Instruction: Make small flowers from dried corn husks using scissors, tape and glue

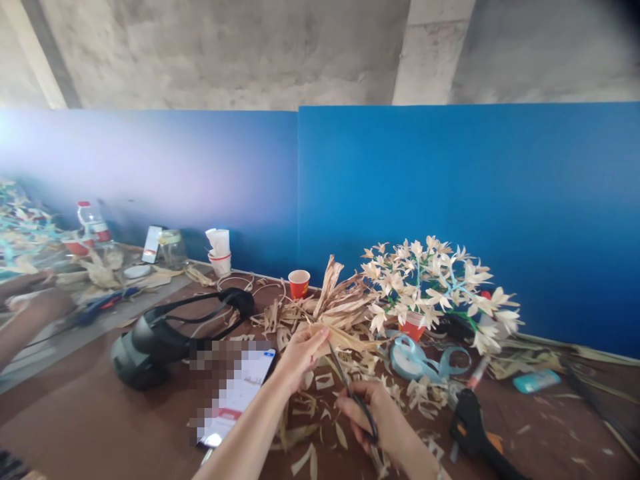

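Note:
My left hand [300,353] is closed on a strip of dried corn husk [345,340] and holds it up over the brown table [90,427]. My right hand [373,417] grips black-handled scissors [350,390], whose blades point up at the husk strip just below my left fingers. A heap of dried husks [335,300] lies right behind both hands. Cut husk scraps [320,407] are scattered on the table beneath them.
A bunch of husk flowers [435,280] stands in a red cup [413,327] at right, beside light-blue ribbon [415,360] and a black glue gun [470,423]. A headset [165,333], a phone [240,393], a small red cup [299,283] and a water bottle [93,223] lie leftward. Another person's arm [25,313] rests at far left.

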`<state>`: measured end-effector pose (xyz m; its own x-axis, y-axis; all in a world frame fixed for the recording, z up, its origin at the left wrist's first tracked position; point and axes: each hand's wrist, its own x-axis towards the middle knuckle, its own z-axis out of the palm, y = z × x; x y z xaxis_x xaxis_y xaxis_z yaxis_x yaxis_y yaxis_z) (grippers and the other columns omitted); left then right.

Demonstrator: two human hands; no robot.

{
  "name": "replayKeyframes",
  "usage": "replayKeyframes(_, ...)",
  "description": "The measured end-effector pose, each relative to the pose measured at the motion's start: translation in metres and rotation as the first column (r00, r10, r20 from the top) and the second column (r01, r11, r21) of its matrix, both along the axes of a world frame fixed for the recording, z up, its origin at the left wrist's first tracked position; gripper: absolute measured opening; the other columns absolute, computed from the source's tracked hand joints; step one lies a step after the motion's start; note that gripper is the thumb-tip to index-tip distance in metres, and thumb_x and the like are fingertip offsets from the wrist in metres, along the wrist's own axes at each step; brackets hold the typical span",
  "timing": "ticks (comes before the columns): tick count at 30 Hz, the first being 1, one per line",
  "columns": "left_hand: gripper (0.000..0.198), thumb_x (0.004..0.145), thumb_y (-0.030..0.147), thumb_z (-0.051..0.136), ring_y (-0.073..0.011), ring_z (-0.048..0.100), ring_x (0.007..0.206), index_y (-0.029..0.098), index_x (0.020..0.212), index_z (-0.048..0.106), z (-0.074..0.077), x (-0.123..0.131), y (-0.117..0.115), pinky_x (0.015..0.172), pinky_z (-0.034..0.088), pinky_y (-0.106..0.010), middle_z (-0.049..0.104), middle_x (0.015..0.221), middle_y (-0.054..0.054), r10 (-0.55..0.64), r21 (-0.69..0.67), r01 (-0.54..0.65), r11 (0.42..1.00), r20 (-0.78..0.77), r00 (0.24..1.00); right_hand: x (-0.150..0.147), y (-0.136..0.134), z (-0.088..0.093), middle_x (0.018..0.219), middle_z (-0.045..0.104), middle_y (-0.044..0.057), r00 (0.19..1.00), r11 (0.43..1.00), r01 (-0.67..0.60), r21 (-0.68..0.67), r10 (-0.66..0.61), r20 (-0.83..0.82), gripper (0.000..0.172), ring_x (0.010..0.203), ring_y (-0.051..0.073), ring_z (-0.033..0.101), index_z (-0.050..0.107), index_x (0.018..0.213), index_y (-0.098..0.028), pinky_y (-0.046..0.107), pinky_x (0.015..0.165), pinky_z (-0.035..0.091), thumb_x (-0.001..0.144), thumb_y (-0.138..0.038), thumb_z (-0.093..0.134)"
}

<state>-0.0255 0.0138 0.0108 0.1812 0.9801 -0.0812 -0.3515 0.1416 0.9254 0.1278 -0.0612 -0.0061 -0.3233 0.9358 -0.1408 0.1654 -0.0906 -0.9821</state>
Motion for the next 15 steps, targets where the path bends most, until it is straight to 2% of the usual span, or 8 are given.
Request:
replayKeyframes(7,0.038,0.057,0.047,0.071,0.0001,0.016,0.032,0.011,0.064,0.064,0.004,-0.006,-0.001,0.037,0.002,-0.020,0.039,0.037,0.005,-0.053,0.002,0.053,0.999,-0.049,0.997,0.000,-0.003,0.012,0.036,0.048,-0.007,0.999,0.999,-0.005,-0.054,0.007,0.044,0.026,0.027,0.005,0.034,0.055,0.073,-0.014,0.015,0.029,0.026,0.071,-0.040,0.057)
replayKeyframes(15,0.037,0.058,0.047,0.070,-0.0003,0.014,0.033,0.012,0.061,0.061,0.005,-0.008,-0.002,0.037,0.002,-0.020,0.031,0.037,0.008,-0.150,0.027,0.151,0.988,-0.040,0.988,0.002,-0.003,0.010,0.035,0.045,-0.008,0.997,0.999,0.002,-0.043,0.002,0.078,0.026,0.028,0.005,0.033,0.057,0.071,-0.014,0.016,0.030,0.029,0.070,-0.040,0.058)
